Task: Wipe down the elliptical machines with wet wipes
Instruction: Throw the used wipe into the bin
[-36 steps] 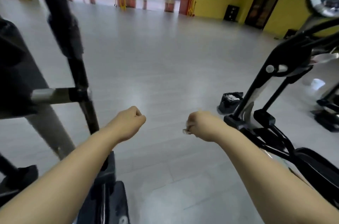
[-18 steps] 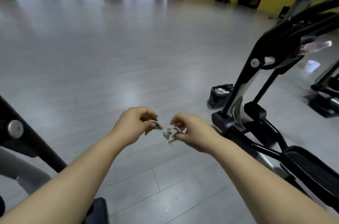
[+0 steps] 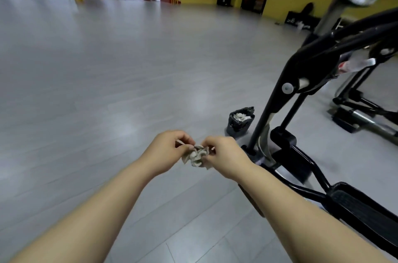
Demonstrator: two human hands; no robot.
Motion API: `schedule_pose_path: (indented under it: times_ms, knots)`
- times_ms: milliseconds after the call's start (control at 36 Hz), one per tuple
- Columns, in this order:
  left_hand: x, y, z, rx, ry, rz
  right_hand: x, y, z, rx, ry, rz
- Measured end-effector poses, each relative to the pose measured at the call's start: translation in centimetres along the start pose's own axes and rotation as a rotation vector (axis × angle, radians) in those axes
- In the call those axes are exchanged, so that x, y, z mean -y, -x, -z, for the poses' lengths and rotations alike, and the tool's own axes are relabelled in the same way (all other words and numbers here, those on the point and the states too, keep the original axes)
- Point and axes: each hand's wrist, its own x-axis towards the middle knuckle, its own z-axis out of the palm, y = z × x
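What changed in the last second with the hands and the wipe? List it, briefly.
The left hand and right hand, apart a second ago, came together. Both now pinch the crumpled wet wipe, which earlier showed only at the right fist and is now pulled more open. The lined bin of used wipes stays on the floor beside the elliptical machine.

A single head-worn view is given, aimed forward and down. The grey floor [image 3: 107, 73] is taken in from near to far, and an elliptical machine [image 3: 272, 110] is caught close at the right edge.
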Motion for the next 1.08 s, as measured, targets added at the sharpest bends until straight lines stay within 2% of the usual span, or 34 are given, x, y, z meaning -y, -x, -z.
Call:
schedule_pose_path:
  times_ms: [222, 444, 556, 806, 1083]
  knots:
    - [2.0, -12.4, 3.2, 0.174, -0.274, -0.061, -2.9, -10.9, 2.2, 0.050, 0.314, -0.100]
    - [2.8, -24.2, 2.4, 0.356, -0.488, -0.031, -8.6, -19.5, 5.1, 0.116, 0.392, -0.269]
    - [2.5, -30.7, 1.3, 0.372, -0.557, -0.055, -12.4, -24.5, 6.9, 0.129, 0.330, -0.304]
    - [2.2, -45.4, -1.0, 0.385, -0.532, -0.010, -22.0, -37.0, 10.8, 0.054, 0.164, -0.387]
    - [4.2, -59.1, -3.6, 0.510, -0.587, -0.015, -29.6, -47.6, 10.9, 0.077, 0.004, -0.560]
